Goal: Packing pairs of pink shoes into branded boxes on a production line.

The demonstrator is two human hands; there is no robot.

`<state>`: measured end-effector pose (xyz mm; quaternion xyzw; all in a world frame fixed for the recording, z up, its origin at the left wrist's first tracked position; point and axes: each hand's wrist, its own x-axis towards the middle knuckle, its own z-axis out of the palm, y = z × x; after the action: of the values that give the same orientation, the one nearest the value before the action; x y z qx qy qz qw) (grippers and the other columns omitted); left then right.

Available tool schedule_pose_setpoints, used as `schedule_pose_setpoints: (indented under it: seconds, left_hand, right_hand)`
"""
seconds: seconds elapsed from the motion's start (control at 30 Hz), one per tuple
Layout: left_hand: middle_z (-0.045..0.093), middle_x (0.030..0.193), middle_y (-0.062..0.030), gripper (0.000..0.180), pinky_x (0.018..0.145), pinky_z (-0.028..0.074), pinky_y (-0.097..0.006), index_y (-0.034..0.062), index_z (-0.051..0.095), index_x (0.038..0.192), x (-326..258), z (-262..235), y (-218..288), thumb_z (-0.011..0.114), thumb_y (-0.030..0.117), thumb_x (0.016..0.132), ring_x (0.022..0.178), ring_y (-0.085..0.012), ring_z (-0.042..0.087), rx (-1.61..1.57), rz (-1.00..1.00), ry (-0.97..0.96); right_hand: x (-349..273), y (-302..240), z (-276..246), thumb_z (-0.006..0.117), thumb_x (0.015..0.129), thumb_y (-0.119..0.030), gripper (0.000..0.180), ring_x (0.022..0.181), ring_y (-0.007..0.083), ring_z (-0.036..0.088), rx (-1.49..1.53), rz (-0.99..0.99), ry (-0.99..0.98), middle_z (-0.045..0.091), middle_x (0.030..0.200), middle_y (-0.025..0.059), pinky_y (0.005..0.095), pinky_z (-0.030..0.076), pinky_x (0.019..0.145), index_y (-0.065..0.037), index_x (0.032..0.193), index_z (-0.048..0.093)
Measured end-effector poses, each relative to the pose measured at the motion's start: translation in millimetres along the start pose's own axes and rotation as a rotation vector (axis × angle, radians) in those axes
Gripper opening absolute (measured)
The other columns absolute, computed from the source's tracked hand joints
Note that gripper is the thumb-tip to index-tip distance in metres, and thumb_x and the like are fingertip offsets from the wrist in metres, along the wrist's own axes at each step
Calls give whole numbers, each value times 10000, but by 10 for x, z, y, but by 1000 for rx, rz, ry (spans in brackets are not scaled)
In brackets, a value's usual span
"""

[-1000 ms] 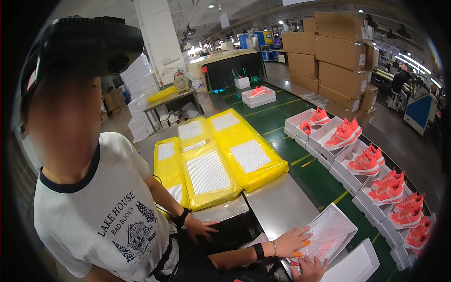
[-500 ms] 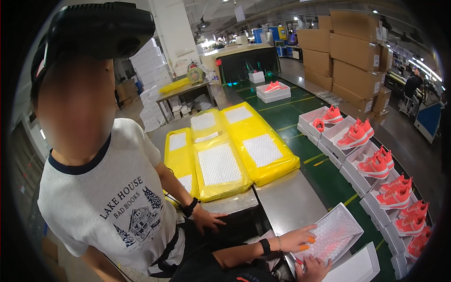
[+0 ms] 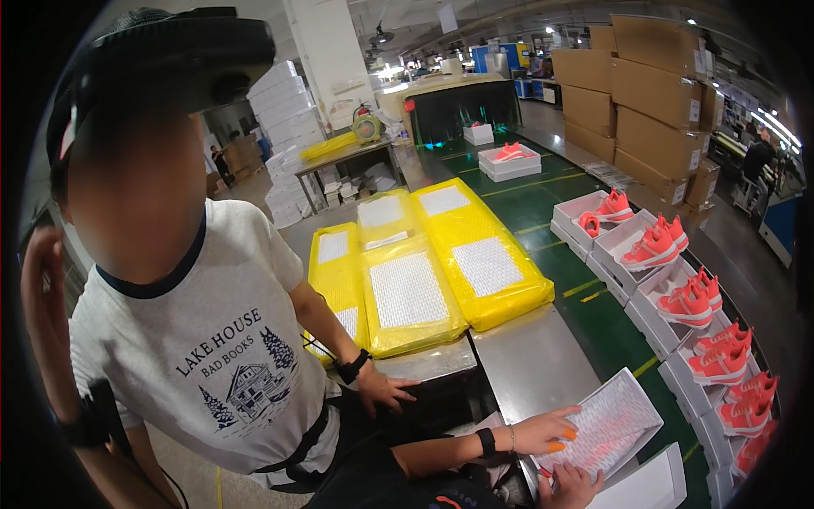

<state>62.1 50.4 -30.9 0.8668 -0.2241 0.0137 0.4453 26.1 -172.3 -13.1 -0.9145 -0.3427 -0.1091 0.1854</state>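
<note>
A white shoebox stands tilted at the lower right, lined with white patterned wrapping paper. Coral-red shapes show faintly through the paper. My left hand, with orange covers on some fingertips, lies on the paper with its fingers stretched out. At the paper's near edge is my right hand, fingers apart and touching the paper, partly cut off by the lower edge. A white box lid lies just right of it.
A co-worker in a grey T-shirt stands at left, one hand on the table edge. Yellow-wrapped paper stacks lie ahead. Boxes with coral sneakers line the green conveyor belt; cartons are stacked behind.
The co-worker has raised one arm at the far left. The view has shifted slightly. My hands stay on the paper in nearly the same place.
</note>
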Motion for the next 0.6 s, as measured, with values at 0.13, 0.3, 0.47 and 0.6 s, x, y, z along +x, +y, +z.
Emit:
schedule_pose_setpoints:
  seconds: [0.13,0.3,0.47,0.6]
  left_hand:
    - [609,1248,-176,226,1100,378,-420,-37,668,1062,7,47,-69,658,38,849,1458,-399,251,-36,39,45]
    - [607,1248,-175,230,1104,375,-421,-38,663,1065,22,47,-61,656,43,849,1458,-401,253,-46,23,21]
    - [605,1238,-180,216,1101,379,-416,-42,664,1057,20,37,-59,641,43,860,1459,-399,253,-13,33,21]
    - [605,1235,-180,228,1100,379,-417,-43,657,1072,24,34,-46,641,46,863,1457,-402,255,-62,-10,3]
  right_hand:
    - [6,8,-15,704,837,-403,319,1036,210,634,8,10,-41,712,1092,-10,599,332,1050,-232,1107,709]
    - [-2,22,-14,701,844,-412,324,1044,199,637,-2,26,-41,710,1103,-14,602,326,1056,-230,1112,706]
    - [1,20,-28,710,842,-403,318,1035,196,641,17,17,-17,714,1086,-14,597,329,1057,-229,1108,706]
    - [-20,43,12,724,835,-410,312,1022,198,643,3,16,-1,716,1068,-13,593,333,1056,-224,1085,713]
